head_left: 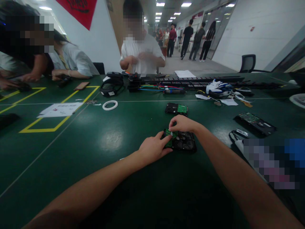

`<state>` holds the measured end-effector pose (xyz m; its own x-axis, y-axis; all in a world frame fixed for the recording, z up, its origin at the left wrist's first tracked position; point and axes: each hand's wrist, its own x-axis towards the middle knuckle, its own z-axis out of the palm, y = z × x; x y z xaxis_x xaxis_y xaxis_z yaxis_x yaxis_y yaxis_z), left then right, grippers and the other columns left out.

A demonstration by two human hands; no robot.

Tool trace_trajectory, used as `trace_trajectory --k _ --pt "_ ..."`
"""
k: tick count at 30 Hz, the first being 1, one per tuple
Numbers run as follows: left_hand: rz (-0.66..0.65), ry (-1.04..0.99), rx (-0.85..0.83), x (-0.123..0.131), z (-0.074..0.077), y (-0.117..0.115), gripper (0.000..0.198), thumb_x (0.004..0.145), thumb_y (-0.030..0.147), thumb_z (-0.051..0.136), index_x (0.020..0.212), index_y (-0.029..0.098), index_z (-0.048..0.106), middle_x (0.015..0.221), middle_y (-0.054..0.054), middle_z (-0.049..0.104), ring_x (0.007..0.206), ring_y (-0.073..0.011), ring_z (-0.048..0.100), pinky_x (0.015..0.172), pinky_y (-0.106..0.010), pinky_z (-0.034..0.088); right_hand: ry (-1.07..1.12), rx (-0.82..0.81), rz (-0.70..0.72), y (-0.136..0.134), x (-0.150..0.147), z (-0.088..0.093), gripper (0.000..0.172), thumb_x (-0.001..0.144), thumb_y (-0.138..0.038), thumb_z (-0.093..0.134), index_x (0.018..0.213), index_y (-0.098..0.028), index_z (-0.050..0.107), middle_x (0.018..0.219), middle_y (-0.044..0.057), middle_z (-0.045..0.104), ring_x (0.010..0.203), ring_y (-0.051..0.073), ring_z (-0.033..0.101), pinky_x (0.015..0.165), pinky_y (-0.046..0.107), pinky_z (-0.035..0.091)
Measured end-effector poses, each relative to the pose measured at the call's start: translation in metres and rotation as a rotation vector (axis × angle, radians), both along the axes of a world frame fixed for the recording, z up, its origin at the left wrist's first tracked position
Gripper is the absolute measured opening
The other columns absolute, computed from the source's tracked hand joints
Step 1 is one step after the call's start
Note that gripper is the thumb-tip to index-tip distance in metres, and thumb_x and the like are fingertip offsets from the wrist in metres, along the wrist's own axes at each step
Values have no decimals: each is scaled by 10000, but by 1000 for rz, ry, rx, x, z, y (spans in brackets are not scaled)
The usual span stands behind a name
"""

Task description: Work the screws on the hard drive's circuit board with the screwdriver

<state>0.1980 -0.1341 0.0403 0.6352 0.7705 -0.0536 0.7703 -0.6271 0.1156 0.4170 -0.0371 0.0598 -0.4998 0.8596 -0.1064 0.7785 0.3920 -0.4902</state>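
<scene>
A black hard drive with a green circuit board at its left end lies flat on the green table. My left hand grips its left end, with fingers over the board and the thumb along the near edge. Above the far left corner, my right hand is closed in a pinch at the board; a tiny pale bit shows at the fingertips, too small to name. Just beyond lies a second hard drive, board side up. A third hard drive rests farther right.
A white ring roll and a paper sheet lie to the left. At the back are black rails, coloured wires and gloves. A person stands opposite; others work at left. A strap lies at right.
</scene>
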Motion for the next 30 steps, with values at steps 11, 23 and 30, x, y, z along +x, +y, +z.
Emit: trace_trajectory --k 11,23,30 --pt "-4 -11 9 1 -1 0 634 1028 630 441 1583 330 383 1589 -158 476 1119 -355 732 811 -478 652 120 -98 -9 -1 5 -4 97 809 -266 758 851 -201 816 854 22 806 819 187 727 769 283 539" --pt "0 -13 10 3 1 -2 638 1033 622 440 1587 312 383 1590 -166 474 1091 -349 742 810 -479 650 172 231 -183 -29 23 -5 126 901 -222 669 978 -209 768 1073 65 780 1017 233 700 937 368 532" --pt "37 14 4 12 2 -5 623 1028 600 472 1572 313 374 1534 -161 528 1077 -354 744 801 -474 645 196 495 -168 -95 20 -16 268 991 -207 500 1137 -186 724 1180 138 724 1141 287 655 1052 468 514"
